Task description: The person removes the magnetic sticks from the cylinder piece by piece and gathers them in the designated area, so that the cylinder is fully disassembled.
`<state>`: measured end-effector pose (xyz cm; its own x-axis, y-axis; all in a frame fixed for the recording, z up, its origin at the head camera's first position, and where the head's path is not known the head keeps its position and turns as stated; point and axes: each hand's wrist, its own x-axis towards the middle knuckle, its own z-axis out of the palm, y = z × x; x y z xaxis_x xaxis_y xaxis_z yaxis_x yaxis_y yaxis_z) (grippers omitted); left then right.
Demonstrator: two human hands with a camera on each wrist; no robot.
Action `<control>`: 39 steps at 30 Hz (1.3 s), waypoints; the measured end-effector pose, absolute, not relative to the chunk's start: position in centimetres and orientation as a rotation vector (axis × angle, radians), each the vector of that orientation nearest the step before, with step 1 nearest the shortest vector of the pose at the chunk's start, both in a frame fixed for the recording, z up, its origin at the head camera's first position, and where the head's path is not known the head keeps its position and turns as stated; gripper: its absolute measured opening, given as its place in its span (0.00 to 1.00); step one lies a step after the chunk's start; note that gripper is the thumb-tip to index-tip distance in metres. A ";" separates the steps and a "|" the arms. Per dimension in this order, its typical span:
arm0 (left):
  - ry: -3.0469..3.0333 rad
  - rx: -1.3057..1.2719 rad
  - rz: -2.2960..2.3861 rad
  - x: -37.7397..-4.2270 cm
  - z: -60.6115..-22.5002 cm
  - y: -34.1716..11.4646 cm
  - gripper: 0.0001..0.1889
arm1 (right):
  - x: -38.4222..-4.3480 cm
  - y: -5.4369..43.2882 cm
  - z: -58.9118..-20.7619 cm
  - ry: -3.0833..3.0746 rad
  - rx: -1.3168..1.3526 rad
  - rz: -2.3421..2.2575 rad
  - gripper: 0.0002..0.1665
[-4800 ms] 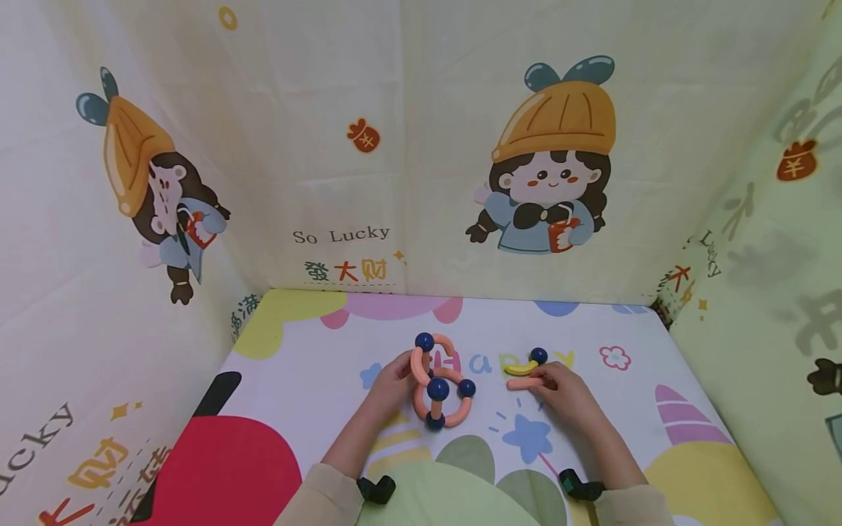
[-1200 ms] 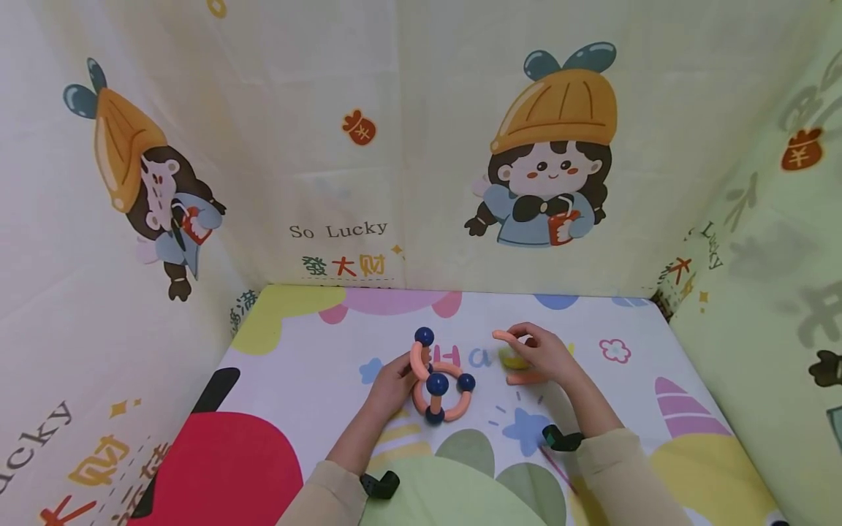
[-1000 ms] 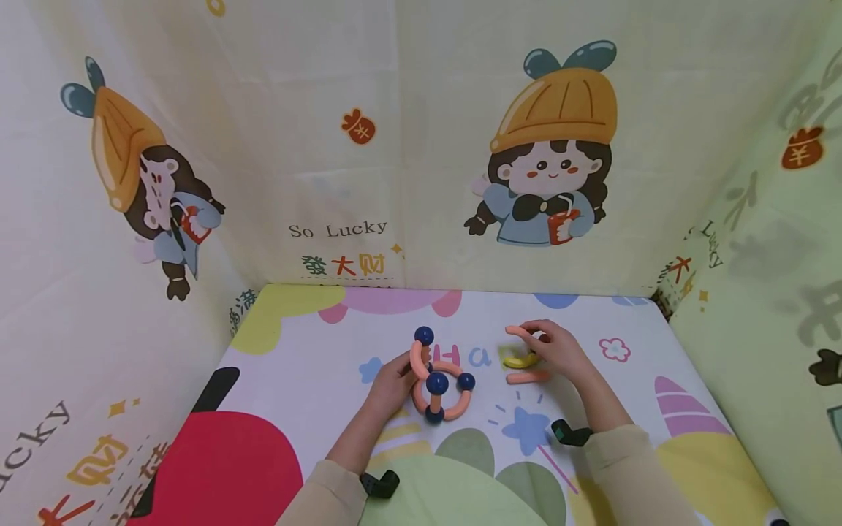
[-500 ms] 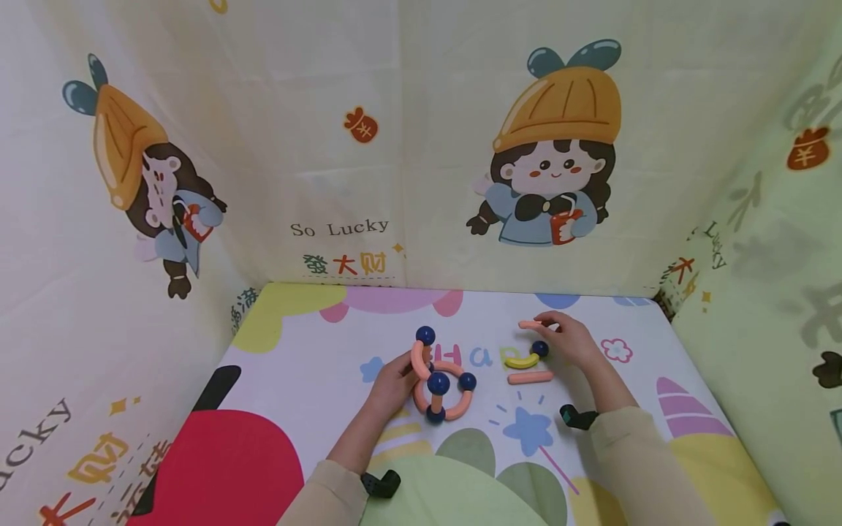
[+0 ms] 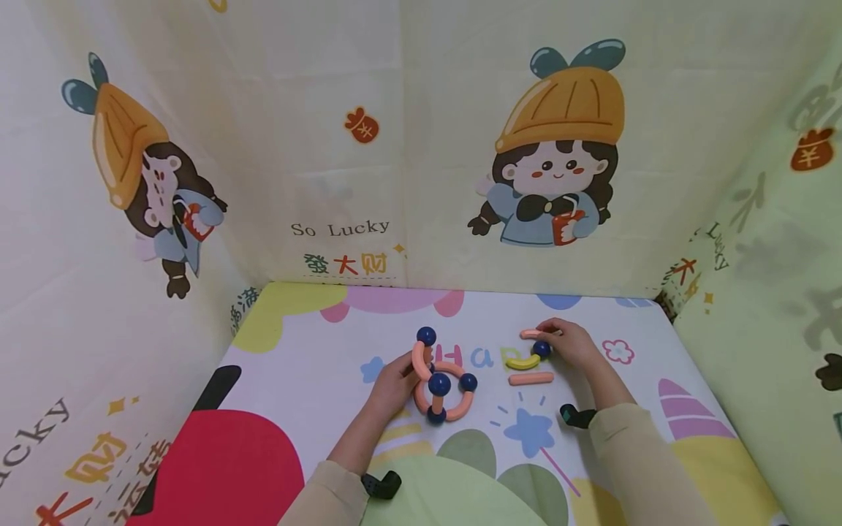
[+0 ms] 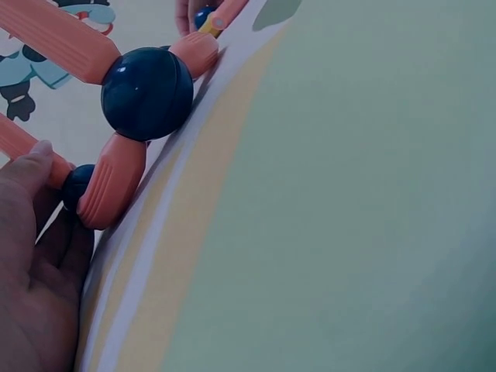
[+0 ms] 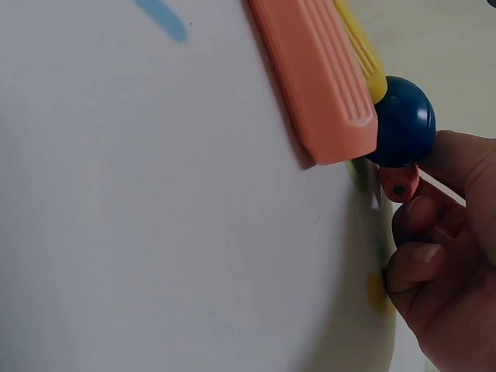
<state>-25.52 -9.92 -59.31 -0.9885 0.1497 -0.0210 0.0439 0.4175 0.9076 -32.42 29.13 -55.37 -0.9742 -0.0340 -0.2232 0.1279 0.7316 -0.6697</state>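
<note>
My left hand [image 5: 395, 383] grips the left side of a magnetic stick-and-ball structure [image 5: 439, 384] that stands on the table. Curved pink sticks and navy balls form its ring, with more sticks and balls rising from it. In the left wrist view, the thumb presses a pink stick beside a navy ball [image 6: 77, 186]. My right hand [image 5: 569, 342] pinches the right end of a short curved pink stick [image 5: 530, 334], low behind a navy ball [image 5: 541, 348]. A curved yellow stick [image 5: 522, 362] joins that ball. In front lies a straight pink stick [image 5: 531, 378].
A printed cloth covers the table [image 5: 342, 351]. Patterned cloth walls [image 5: 434, 146] enclose it at the back and both sides. A black strap-like device sits on each wrist, the left one [image 5: 381, 484] and the right one [image 5: 577, 416].
My right hand has brought a pink stick back to the right from above the yellow stick, then lowered it behind the navy ball. The left hand keeps its hold on the structure.
</note>
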 end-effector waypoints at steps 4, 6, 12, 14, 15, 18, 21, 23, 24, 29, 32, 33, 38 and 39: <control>2.560 0.173 1.636 -25.5 -59.2 -9.9 0.16 | -32.3 29.2 -55.5 2.710 0.085 -1.081 0.26; 2.561 0.177 1.634 -25.5 -59.1 -9.9 0.16 | -32.3 29.3 -55.4 2.704 0.092 -1.079 0.27; 2.566 0.179 1.622 -25.5 -59.0 -9.9 0.16 | -32.0 29.1 -54.4 2.724 0.102 -1.047 0.30; 2.572 0.173 1.608 -25.5 -58.9 -9.9 0.17 | -31.6 28.7 -53.8 2.758 0.087 -1.034 0.29; 2.572 0.171 1.605 -25.5 -58.9 -9.9 0.17 | -31.4 28.3 -53.4 2.773 0.069 -1.040 0.28; 2.575 0.170 1.599 -25.5 -58.9 -9.9 0.17 | -30.6 27.0 -52.4 2.827 -0.014 -1.077 0.27; 2.571 0.163 1.601 -25.5 -58.9 -9.9 0.17 | -29.3 24.9 -51.4 2.824 -0.101 -1.153 0.25; 2.566 0.157 1.604 -25.6 -58.9 -9.9 0.18 | -28.2 23.3 -51.0 2.796 -0.174 -1.199 0.23; 2.566 0.159 1.603 -25.6 -58.9 -9.9 0.18 | -27.6 22.5 -50.8 2.767 -0.203 -1.228 0.22; 2.553 0.157 1.616 -25.6 -59.0 -9.9 0.17 | -24.8 19.0 -50.9 2.541 -0.380 -1.344 0.23; 2.539 0.166 1.631 -25.5 -59.0 -9.9 0.18 | -23.3 17.3 -51.5 2.406 -0.463 -1.385 0.23; 2.531 0.171 1.640 -25.5 -59.0 -9.9 0.18 | -22.9 16.8 -51.8 2.368 -0.482 -1.396 0.23; 2.487 0.170 1.672 -25.5 -58.9 -9.9 0.20 | -21.4 14.9 -53.4 2.219 -0.526 -1.463 0.22; 2.481 0.168 1.676 -25.4 -58.9 -9.9 0.20 | -21.3 14.6 -53.7 2.196 -0.530 -1.475 0.23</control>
